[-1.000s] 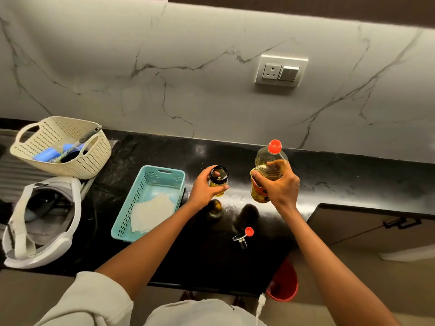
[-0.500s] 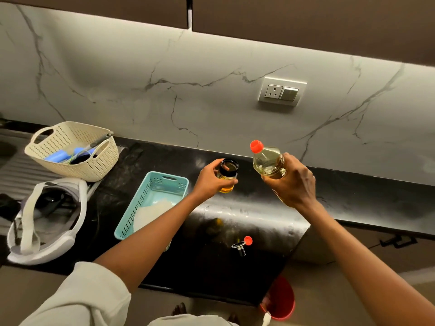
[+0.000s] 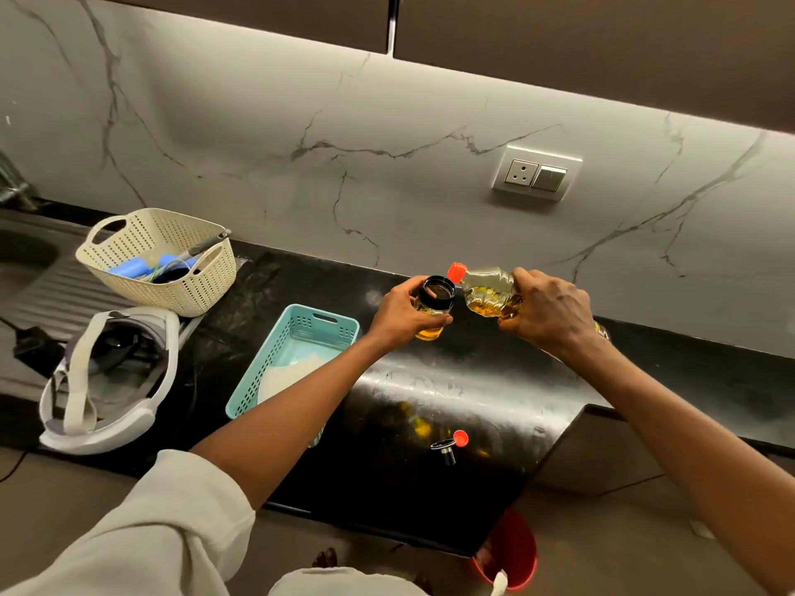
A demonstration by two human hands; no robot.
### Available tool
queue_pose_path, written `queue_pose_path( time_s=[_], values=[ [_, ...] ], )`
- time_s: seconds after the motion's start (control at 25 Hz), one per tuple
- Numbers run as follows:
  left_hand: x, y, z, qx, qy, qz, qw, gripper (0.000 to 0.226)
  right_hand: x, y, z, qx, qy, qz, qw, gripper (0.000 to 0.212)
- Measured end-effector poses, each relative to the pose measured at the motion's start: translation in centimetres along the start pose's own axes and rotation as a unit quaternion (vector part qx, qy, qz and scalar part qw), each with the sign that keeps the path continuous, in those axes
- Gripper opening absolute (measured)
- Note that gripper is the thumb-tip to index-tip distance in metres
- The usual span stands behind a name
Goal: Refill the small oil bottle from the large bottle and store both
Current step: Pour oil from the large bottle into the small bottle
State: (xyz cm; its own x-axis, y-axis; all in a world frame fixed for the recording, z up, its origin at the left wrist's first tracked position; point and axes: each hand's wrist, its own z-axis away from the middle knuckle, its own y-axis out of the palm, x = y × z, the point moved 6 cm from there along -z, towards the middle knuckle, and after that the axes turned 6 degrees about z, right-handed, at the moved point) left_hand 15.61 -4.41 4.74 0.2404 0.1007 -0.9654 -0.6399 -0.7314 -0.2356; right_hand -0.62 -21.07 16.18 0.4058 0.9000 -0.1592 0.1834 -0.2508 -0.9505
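Observation:
My left hand [image 3: 398, 314] grips the small oil bottle [image 3: 434, 305], a clear glass jar with a black rim and a little yellow oil at the bottom, its mouth uncovered. In my right hand [image 3: 548, 311] is the large oil bottle [image 3: 488, 290], tilted almost flat to the left, its red-orange spout [image 3: 457, 272] just over the small bottle's rim. Both are held above the black counter [image 3: 451, 393]. The small bottle's black pourer lid with a red cap [image 3: 449, 445] lies on the counter below.
A teal plastic tray [image 3: 297, 350] with white cloth stands left of my left arm. Further left are a cream perforated basket [image 3: 159, 260] and a white headset [image 3: 107, 380]. A red bucket [image 3: 509, 552] sits on the floor below the counter edge. A wall socket [image 3: 535, 174] is behind.
My right hand has tipped the large bottle from upright to nearly flat, bringing its spout to the small bottle's mouth. Both bottles were lifted a little higher above the counter.

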Motion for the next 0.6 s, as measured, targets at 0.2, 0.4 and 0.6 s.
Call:
queue_pose_path(
  time_s=[0.2,0.4,0.6],
  values=[
    [0.4,0.0,0.2,-0.002,-0.003,0.006,1.000,0.073,0.3,-0.2,-0.8,0.027,-0.026,0.065,0.997,0.052],
    [1.0,0.1,0.2,-0.001,-0.008,0.011,1.000,0.074,0.6,-0.4,-1.0,0.034,-0.041,0.097,0.994,0.051],
    [1.5,0.1,0.2,-0.002,-0.020,0.011,1.000,0.076,1.2,-0.4,-1.1,0.033,-0.055,0.115,0.991,0.051]
  ],
)
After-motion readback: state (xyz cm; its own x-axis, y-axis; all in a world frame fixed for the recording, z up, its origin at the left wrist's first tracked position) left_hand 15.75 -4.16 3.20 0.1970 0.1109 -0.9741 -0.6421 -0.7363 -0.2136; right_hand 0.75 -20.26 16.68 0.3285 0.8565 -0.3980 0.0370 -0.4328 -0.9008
